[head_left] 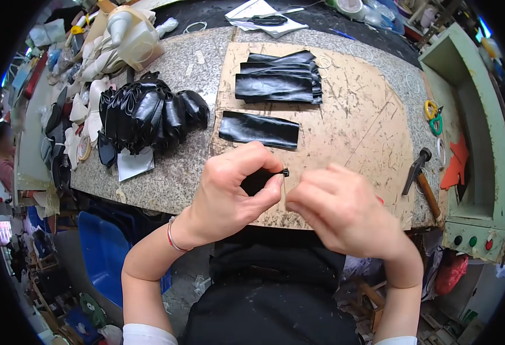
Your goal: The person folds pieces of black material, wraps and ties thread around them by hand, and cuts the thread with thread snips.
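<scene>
Pinching: left hand point(232, 187), thumb and forefinger closed on a black piece point(286, 172), its tip poking out between the fingertips, the rest mostly hidden by the hand. Position: above the near part of a scuffed brown board point(359, 109), which lies on a speckled tabletop point(154, 195). Right hand point(344, 207) just beside, fingers curled inward, slightly blurred; cannot tell whether they grip anything. Beyond the left hand, one flat black strip point(259, 130) on the board; past it, an overlapping stack of black strips point(275, 89), ends uneven. Left of the board, a heaped bundle of glossy black pieces point(143, 115), a white sheet point(135, 165) partly under it. Right side of the table: hammer point(428, 194), wooden handle towards the wearer; scissors point(435, 121), one yellow loop, one green; orange-red scrap point(455, 165) near a pale green housing point(474, 241) with three buttons. Blue bin point(100, 253) below the table, left.
</scene>
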Tool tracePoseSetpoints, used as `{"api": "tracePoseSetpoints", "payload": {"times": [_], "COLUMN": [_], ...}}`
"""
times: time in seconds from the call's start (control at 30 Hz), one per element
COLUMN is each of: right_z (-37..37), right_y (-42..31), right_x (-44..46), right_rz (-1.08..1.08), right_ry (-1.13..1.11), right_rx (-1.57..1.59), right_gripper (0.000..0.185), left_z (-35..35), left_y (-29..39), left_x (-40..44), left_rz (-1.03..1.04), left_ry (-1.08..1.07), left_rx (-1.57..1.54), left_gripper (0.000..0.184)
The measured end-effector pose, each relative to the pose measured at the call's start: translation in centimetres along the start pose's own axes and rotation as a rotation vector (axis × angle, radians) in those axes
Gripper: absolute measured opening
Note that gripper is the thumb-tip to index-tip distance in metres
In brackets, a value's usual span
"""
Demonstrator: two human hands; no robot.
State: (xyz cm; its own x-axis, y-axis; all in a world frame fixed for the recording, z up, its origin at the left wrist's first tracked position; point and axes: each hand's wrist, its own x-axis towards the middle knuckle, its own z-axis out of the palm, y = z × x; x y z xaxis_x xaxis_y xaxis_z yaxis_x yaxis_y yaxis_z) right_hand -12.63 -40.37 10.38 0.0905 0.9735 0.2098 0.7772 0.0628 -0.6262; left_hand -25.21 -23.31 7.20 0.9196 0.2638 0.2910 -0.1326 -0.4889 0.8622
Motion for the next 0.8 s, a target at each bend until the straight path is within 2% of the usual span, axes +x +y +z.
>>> {"api": "tracePoseSetpoints", "payload": {"times": [0.07,0.17,0.2,0.23,0.3,0.33,0.37,0.43,0.5,0.57,0.6,0.63,0.67,0.7,0.77,0.8], "right_z": [2.1,2.2,2.1,1.8,0.9,1.7,2.4,3.8,3.5,3.0,2.9,3.0,3.3,3.7,3.3,3.5], "right_y": [1.3,3.4,3.8,3.2,1.3,0.5,0.3,2.5,2.9,0.8,-0.3,0.2,1.1,1.5,-0.6,-0.8], "right_x": [-0.4,-0.1,0.3,0.3,0.6,0.1,-0.2,-0.5,-0.4,-0.2,-0.2,0.1,0.0,-0.1,-0.1,-0.2], "right_rz": [0.003,0.116,0.07,0.044,-0.017,-0.027,0.01,0.098,0.131,0.079,0.075,0.098,0.127,0.166,0.075,0.07], "right_ry": [0.046,0.026,0.073,0.086,0.112,0.111,0.097,0.16,0.152,0.139,0.108,0.118,0.133,0.148,0.079,0.066], "right_rx": [0.113,0.289,0.267,0.183,0.011,-0.033,0.07,0.187,0.143,0.043,0.166,0.154,0.143,0.134,0.044,0.089], "right_gripper": [0.006,0.009,0.014,0.014,0.015,0.014,0.013,0.011,0.008,0.006,0.006,0.006,0.007,0.008,0.006,0.006], "left_z": [-0.5,-1.2,-0.9,-0.3,0.3,0.1,-0.4,-1.6,-0.8,0.1,-0.5,-2.1,-2.2,-1.8,-0.9,-1.8], "left_y": [0.8,1.8,1.5,1.2,0.2,-0.2,0.1,1.0,1.5,-0.2,-0.7,0.5,0.8,0.5,-0.1,0.4], "left_x": [-0.1,-0.4,-0.4,-0.6,-0.5,-0.4,-0.3,-0.9,-1.4,-2.1,-1.8,-1.4,-1.6,-1.8,-2.4,-1.8], "left_rz": [-0.146,-0.175,-0.04,-0.021,0.072,0.052,0.021,-0.224,-0.038,0.012,-0.082,-0.299,-0.169,-0.126,-0.039,-0.083], "left_ry": [-0.027,-0.217,-0.279,-0.298,-0.173,-0.11,-0.024,-0.057,-0.28,-0.231,-0.145,-0.197,-0.273,-0.28,-0.29,-0.273], "left_rx": [-0.145,-0.321,-0.181,-0.084,0.117,0.083,0.065,-0.213,-0.109,0.115,0.057,-0.172,-0.121,-0.084,-0.01,-0.08], "left_gripper": [0.01,0.011,0.009,0.01,0.011,0.009,0.008,0.008,0.009,0.01,0.01,0.011,0.011,0.011,0.012,0.012]}}
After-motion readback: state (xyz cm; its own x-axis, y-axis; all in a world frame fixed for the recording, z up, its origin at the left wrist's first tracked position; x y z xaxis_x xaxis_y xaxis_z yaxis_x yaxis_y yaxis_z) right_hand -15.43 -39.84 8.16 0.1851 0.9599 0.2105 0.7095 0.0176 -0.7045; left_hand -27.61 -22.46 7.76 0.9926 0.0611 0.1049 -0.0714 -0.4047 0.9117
